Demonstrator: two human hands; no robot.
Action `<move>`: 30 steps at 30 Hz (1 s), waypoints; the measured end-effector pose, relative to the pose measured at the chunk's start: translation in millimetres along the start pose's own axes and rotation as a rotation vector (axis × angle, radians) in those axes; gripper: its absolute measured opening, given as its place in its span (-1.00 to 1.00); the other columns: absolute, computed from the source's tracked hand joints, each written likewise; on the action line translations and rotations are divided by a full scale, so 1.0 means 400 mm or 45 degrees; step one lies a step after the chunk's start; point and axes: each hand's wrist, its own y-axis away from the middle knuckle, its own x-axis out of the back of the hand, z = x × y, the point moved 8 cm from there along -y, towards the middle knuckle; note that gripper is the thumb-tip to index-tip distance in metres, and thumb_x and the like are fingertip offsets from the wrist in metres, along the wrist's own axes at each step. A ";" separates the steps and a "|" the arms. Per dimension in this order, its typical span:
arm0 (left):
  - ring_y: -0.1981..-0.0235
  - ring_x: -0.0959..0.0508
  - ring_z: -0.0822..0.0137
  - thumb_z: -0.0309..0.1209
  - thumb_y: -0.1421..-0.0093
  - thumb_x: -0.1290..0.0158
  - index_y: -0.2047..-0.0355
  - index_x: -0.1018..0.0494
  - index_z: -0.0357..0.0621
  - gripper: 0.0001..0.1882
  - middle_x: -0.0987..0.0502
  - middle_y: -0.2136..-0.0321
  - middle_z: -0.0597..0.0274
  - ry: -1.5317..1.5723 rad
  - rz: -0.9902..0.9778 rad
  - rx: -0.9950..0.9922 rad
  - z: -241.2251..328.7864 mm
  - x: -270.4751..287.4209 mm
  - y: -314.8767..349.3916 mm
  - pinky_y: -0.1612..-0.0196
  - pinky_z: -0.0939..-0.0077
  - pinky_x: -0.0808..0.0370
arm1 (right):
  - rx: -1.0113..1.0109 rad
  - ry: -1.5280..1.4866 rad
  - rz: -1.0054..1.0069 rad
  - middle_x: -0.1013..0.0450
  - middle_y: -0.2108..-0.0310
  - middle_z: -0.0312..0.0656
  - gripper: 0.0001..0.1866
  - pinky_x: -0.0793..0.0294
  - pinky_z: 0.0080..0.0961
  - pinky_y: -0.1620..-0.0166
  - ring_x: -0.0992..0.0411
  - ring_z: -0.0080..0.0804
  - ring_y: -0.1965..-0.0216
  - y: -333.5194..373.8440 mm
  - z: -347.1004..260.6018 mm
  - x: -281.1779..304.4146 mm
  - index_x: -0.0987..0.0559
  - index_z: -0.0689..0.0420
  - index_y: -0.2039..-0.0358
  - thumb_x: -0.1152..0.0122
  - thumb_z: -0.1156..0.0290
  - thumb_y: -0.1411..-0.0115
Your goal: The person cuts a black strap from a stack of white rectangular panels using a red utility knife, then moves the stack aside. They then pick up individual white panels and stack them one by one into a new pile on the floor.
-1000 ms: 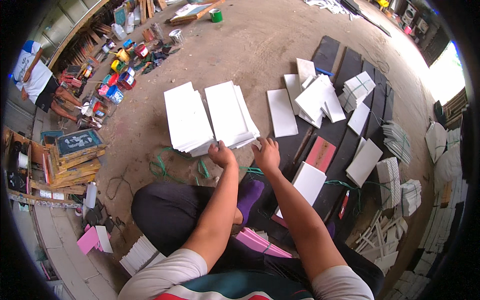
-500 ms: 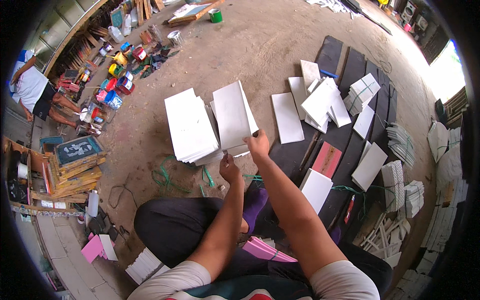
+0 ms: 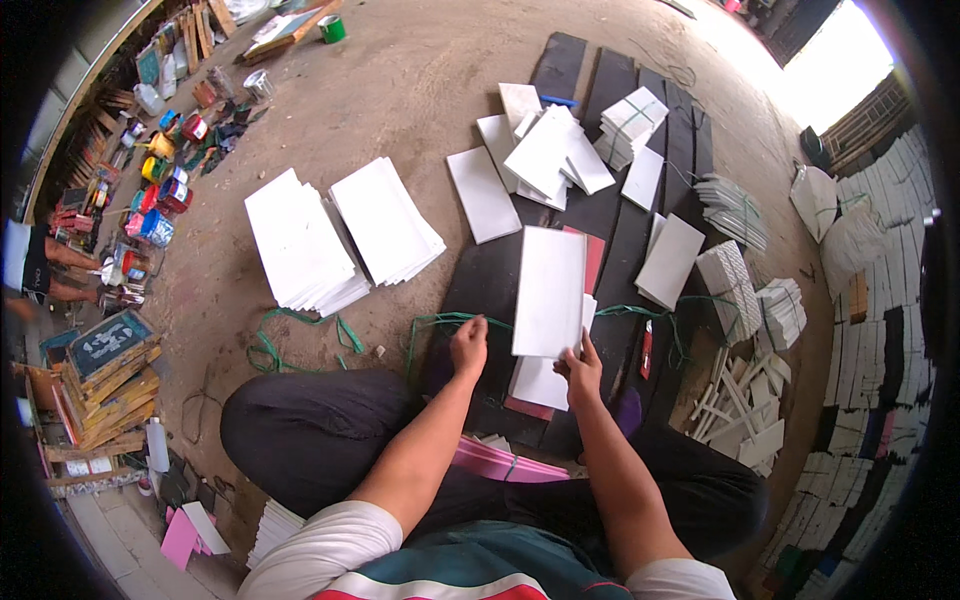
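My right hand point(image 3: 582, 378) pinches the lower right corner of a white rectangular board point(image 3: 550, 290), raised and tilted above the dark planks point(image 3: 483, 285). Below it, another white board point(image 3: 538, 383) lies partly hidden over a reddish board point(image 3: 594, 256). To the left, my left hand point(image 3: 468, 347) is closed, apart from the raised board, near a strand of green twine point(image 3: 430, 321); what it holds, if anything, is hidden. Two stacks of white boards, a left stack point(image 3: 300, 240) and a right stack point(image 3: 386, 220), sit on the floor beyond my left hand.
A loose pile of white boards point(image 3: 545, 150) and tied bundles point(image 3: 632, 125) lie on the planks. A red cutter point(image 3: 646, 350) is at right, beside white scraps point(image 3: 740, 410). Paint cans point(image 3: 157, 228) and another person's legs point(image 3: 75, 270) are at far left.
My right hand has left the right stack and moved right, bringing a white board over the planks. My left hand has come away from that stack. The view has shifted right.
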 end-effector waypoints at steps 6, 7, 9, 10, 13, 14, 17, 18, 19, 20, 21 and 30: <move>0.19 -0.67 0.00 -0.02 -0.29 -0.15 -0.12 -0.57 0.00 -0.51 -0.68 0.28 -0.04 -0.314 -0.381 -0.267 0.117 -0.141 0.128 0.10 0.17 -0.57 | 0.025 -0.076 0.166 -0.51 0.04 -0.25 -0.27 -0.61 -0.46 0.32 -0.47 -0.47 0.43 0.068 0.119 0.218 -0.21 -0.11 -0.46 0.01 0.70 -0.33; 0.17 -0.64 -0.01 -0.01 -0.26 -0.18 -0.15 -0.55 0.04 -0.48 -0.64 0.27 -0.02 -0.321 -0.426 -0.264 0.116 -0.156 0.138 0.09 0.15 -0.55 | -0.046 -0.078 0.200 -0.51 0.01 -0.26 -0.28 -0.60 -0.46 0.35 -0.46 -0.48 0.45 0.081 0.143 0.230 -0.22 -0.10 -0.46 0.02 0.71 -0.33; 0.13 -0.62 -0.05 -0.04 -0.25 -0.20 -0.16 -0.54 0.04 -0.48 -0.63 0.21 -0.08 -0.452 -0.422 -0.335 0.117 -0.168 0.162 0.03 0.14 -0.53 | -0.055 -0.096 0.154 -0.51 -0.01 -0.26 -0.29 -0.60 -0.46 0.36 -0.46 -0.48 0.45 0.089 0.167 0.230 -0.23 -0.09 -0.45 0.01 0.70 -0.33; 0.11 -0.62 -0.07 -0.05 -0.24 -0.21 -0.16 -0.54 0.04 -0.47 -0.62 0.18 -0.12 -0.519 -0.424 -0.369 0.118 -0.174 0.173 0.00 0.14 -0.53 | -0.060 -0.107 0.134 -0.51 -0.02 -0.26 -0.29 -0.59 -0.46 0.37 -0.46 -0.48 0.46 0.092 0.177 0.228 -0.23 -0.09 -0.45 0.00 0.70 -0.33; 0.05 -0.57 -0.06 -0.07 -0.22 -0.24 -0.14 -0.56 0.05 -0.48 -0.57 0.13 -0.09 -0.550 -0.371 -0.420 0.108 -0.176 0.187 -0.03 0.13 -0.50 | -0.042 -0.134 0.172 -0.53 0.05 -0.25 -0.30 -0.57 -0.47 0.40 -0.47 -0.49 0.49 0.096 0.201 0.224 -0.25 -0.07 -0.44 -0.04 0.68 -0.32; 0.05 -0.57 -0.06 -0.07 -0.22 -0.24 -0.14 -0.56 0.05 -0.49 -0.57 0.13 -0.08 -0.558 -0.349 -0.451 0.107 -0.173 0.188 -0.04 0.13 -0.50 | -0.042 -0.143 0.187 -0.54 0.08 -0.24 -0.30 -0.57 -0.48 0.41 -0.47 -0.49 0.49 0.098 0.207 0.223 -0.25 -0.07 -0.44 -0.05 0.68 -0.32; 0.05 -0.56 -0.05 -0.09 -0.22 -0.24 -0.14 -0.56 0.05 -0.50 -0.56 0.15 -0.04 -0.574 -0.434 -0.374 0.102 -0.172 0.202 -0.04 0.13 -0.50 | 0.106 0.054 0.189 -0.56 0.12 -0.20 -0.28 -0.55 -0.48 0.44 -0.48 -0.49 0.49 0.064 0.262 0.261 -0.24 -0.03 -0.44 -0.10 0.66 -0.29; 0.05 -0.56 -0.03 -0.09 -0.23 -0.24 -0.15 -0.55 0.07 -0.50 -0.54 0.14 -0.03 -0.593 -0.435 -0.402 0.102 -0.174 0.202 -0.03 0.14 -0.51 | 0.120 0.150 0.212 -0.56 0.12 -0.18 -0.28 -0.54 -0.49 0.44 -0.48 -0.49 0.49 0.060 0.271 0.270 -0.25 -0.01 -0.44 -0.13 0.65 -0.29; 0.06 -0.56 -0.02 -0.10 -0.23 -0.23 -0.16 -0.54 0.08 -0.49 -0.53 0.13 -0.01 -0.612 -0.433 -0.426 0.097 -0.173 0.202 -0.02 0.15 -0.52 | 0.132 0.249 0.231 -0.56 0.12 -0.15 -0.28 -0.53 -0.50 0.45 -0.49 -0.49 0.49 0.064 0.269 0.268 -0.26 0.01 -0.44 -0.15 0.64 -0.28; 0.06 -0.56 0.00 -0.11 -0.24 -0.23 -0.18 -0.53 0.10 -0.49 -0.52 0.12 0.01 -0.630 -0.431 -0.451 0.092 -0.173 0.202 -0.01 0.16 -0.52 | 0.143 0.347 0.251 -0.57 0.12 -0.13 -0.28 -0.52 -0.51 0.46 -0.50 -0.50 0.49 0.068 0.267 0.265 -0.26 0.03 -0.43 -0.17 0.62 -0.27; 0.06 -0.56 0.00 -0.12 -0.24 -0.23 -0.18 -0.52 0.10 -0.49 -0.52 0.11 0.01 -0.635 -0.438 -0.445 0.084 -0.173 0.200 -0.01 0.16 -0.52 | 0.207 0.474 0.283 -0.57 0.14 -0.12 -0.30 -0.52 -0.50 0.44 -0.51 -0.47 0.47 0.071 0.256 0.260 -0.28 0.05 -0.42 -0.18 0.61 -0.27; -0.13 -0.49 -0.14 -0.15 -0.23 -0.21 -0.33 -0.31 -0.05 -0.30 -0.47 -0.09 -0.16 -0.645 -0.448 -0.337 0.027 -0.184 0.183 -0.15 0.08 -0.47 | 0.303 1.280 0.480 -0.46 0.05 0.09 -0.35 -0.45 -0.22 -0.12 -0.47 0.04 -0.01 0.134 0.094 0.205 -0.49 0.10 -0.25 -0.39 0.38 -0.11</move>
